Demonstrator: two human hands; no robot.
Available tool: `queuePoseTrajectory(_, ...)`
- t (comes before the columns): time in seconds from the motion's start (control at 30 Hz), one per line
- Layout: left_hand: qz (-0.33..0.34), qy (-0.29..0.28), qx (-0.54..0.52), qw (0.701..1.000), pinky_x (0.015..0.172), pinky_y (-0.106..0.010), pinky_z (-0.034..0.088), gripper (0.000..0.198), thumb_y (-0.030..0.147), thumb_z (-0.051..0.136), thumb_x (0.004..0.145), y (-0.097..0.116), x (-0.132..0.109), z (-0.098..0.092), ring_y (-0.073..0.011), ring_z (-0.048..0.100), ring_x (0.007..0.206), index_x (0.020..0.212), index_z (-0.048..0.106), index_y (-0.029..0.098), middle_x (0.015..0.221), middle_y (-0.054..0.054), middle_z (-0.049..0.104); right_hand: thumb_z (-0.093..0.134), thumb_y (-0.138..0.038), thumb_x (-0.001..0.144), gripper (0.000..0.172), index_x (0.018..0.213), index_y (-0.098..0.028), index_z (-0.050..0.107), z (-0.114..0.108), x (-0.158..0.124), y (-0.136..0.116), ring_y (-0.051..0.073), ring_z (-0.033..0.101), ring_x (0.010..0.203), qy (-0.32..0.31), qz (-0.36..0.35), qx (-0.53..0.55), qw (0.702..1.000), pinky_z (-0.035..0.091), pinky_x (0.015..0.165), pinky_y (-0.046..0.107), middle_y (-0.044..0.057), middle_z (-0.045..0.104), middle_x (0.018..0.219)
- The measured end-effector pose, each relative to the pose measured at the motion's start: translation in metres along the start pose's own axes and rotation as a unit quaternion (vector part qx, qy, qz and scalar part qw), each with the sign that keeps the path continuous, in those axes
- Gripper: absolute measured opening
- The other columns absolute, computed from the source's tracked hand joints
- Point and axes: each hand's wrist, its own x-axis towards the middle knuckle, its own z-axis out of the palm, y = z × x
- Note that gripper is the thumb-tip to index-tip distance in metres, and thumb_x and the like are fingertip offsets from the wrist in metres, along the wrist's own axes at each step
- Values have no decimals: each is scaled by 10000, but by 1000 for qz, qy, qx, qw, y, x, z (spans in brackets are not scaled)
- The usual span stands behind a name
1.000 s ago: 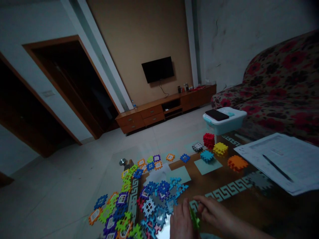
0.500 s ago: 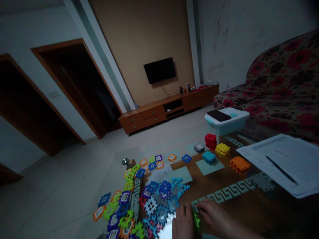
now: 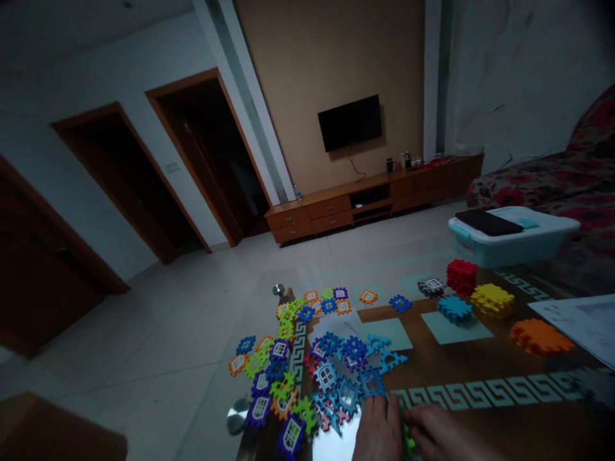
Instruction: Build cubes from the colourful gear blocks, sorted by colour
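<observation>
At the bottom edge my left hand [image 3: 378, 430] and my right hand [image 3: 444, 436] pinch a green plastic interlocking piece [image 3: 408, 436] between them, and the hands hide most of it. Just above my left hand lies a heap of multicoloured waffle-shaped building pieces [image 3: 331, 378], spilling over the edge of a glass-topped table [image 3: 485, 416]. Farther along the table stand assembled block clusters: red [image 3: 461, 276], yellow [image 3: 492, 299], orange [image 3: 541, 337] and blue [image 3: 454, 308].
A white plastic storage box [image 3: 514, 240] with a dark tablet on its lid stands by a floral sofa [image 3: 567, 186]. Papers [image 3: 579, 326] lie at the right edge. Beyond the table are a tiled floor, a low wooden cabinet [image 3: 369, 205] and dark doorways.
The view has swung left, so the room and table shift right and the papers are mostly out of frame. My hands stay together at the bottom edge around the green piece.
</observation>
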Motion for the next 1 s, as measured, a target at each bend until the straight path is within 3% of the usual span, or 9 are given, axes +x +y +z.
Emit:
queuePoseTrajectory(0.1,-18,23,-13,1000,1086,-487,387,676,1,342,807,-11,-1,0,-304,430,1316,1440,360,238,1417,-142,482,462,-118,786,299,895,-208,726,-30,26,-10,251,677,854,-36,-12,-54,998,497,771,327,90,744,887)
queuePoseTrajectory(0.23,32,79,-47,995,1133,-500,341,778,153,590,745,-50,-13,-27,-322,364,1374,1465,304,221,1496,-142,397,466,-107,816,345,1087,-153,674,-47,89,-52,298,641,981,-27,-93,-140,985,478,864,403,150,701,1037)
queuePoseTrajectory(0.3,24,170,-51,984,1159,-466,312,679,181,535,781,-81,-18,-48,-278,350,1390,1438,364,205,1496,-125,401,507,-121,817,323,1098,-145,665,-34,127,-80,290,617,1014,-55,-165,-155,972,475,889,399,154,672,1081)
queuePoseTrajectory(0.37,-32,240,-35,970,1160,-424,313,553,160,408,841,-117,-19,-70,-236,368,1381,1393,435,185,1480,-119,425,563,-124,796,321,1101,-154,660,-12,165,-108,280,582,1077,-88,-222,-172,956,460,934,385,146,648,1140)
queuePoseTrajectory(0.47,-147,267,13,952,1160,-389,296,597,30,352,793,-166,-12,-101,-220,351,1393,1370,451,143,1488,-122,419,575,-73,764,425,1176,-169,620,27,214,-143,261,541,1136,-102,-274,-214,932,441,962,365,129,611,1228)
queuePoseTrajectory(0.57,-215,239,68,944,1141,-380,293,638,-49,310,764,-200,-1,-127,-218,305,1420,1360,444,137,1514,-121,380,584,-81,771,471,1230,-188,586,57,245,-166,270,534,1140,-106,-276,-242,924,447,943,383,124,603,1243)
queuePoseTrajectory(0.67,-206,200,92,953,1077,-365,349,568,-30,322,791,-216,8,-142,-208,376,1377,1299,489,163,1459,-108,454,599,-110,782,402,1176,-188,620,75,256,-179,296,538,1125,-112,-260,-259,924,443,935,426,133,619,1210)
queuePoseTrajectory(0.8,-183,175,92,963,932,-280,418,393,35,400,816,-221,15,-146,-178,558,1173,1123,584,197,1212,-54,640,649,-140,751,318,1068,-163,666,81,254,-183,322,542,1096,-114,-227,-266,930,447,912,443,144,640,1148)
queuePoseTrajectory(1.0,-209,181,116,954,933,-300,416,496,27,515,741,-219,0,-148,-224,556,1175,1220,520,157,1225,-109,614,670,-102,675,631,1289,-135,527,46,230,-173,313,547,1084,-122,-196,-241,943,456,891,408,188,580,1219)
